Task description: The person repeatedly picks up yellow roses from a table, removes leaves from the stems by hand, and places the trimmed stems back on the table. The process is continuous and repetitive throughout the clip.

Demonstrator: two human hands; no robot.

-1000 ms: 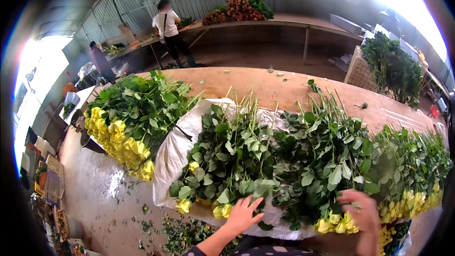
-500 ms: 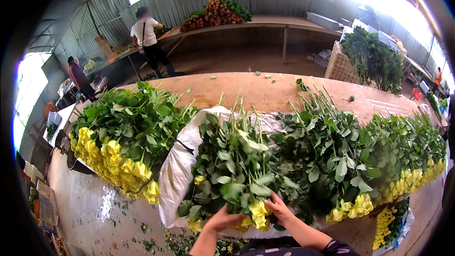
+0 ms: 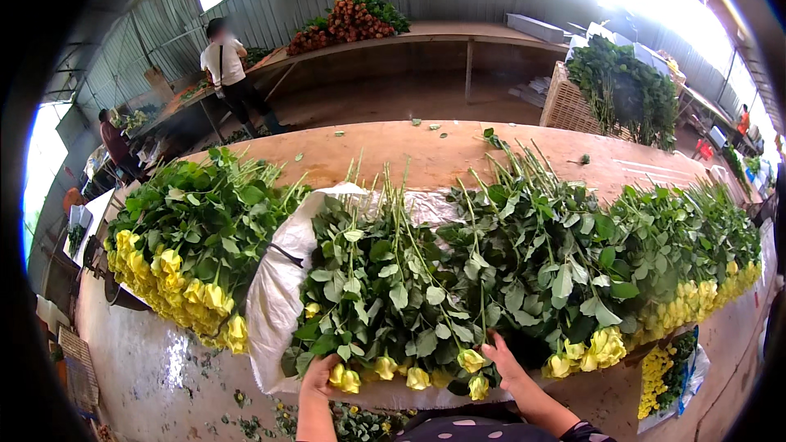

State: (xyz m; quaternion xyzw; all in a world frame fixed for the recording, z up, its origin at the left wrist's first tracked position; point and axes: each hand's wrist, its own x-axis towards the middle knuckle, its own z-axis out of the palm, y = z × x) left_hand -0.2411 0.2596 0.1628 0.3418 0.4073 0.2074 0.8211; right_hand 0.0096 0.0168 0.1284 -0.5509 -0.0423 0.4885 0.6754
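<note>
A loose row of yellow roses [image 3: 417, 377] lies in front of me, heads at the near edge and leafy stems [image 3: 385, 278] pointing away. At the row's left end my left hand [image 3: 318, 376] rests against rose heads and leaves, its fingers mostly hidden under them. My right hand [image 3: 508, 364] is at the right end, fingers stretched and apart beside a rose head [image 3: 471, 360]. The roses between the two hands are spread side by side. A crumpled white plastic sheet [image 3: 282, 311] lies under and left of the row.
More yellow roses are heaped on the left [image 3: 176, 278] and along the right [image 3: 696, 307] of the table [image 3: 344, 147]. Cut leaves litter the floor [image 3: 176, 360]. A far bench [image 3: 442, 30] bears reddish-orange flowers [image 3: 352, 20]; a person [image 3: 225, 69] stands there. A crate [image 3: 565, 98] stands behind, near green foliage.
My hands have moved apart, left hand leftward and right hand slightly rightward. The roses bunched between them are now spread in a row. The whole view has shifted slightly.
</note>
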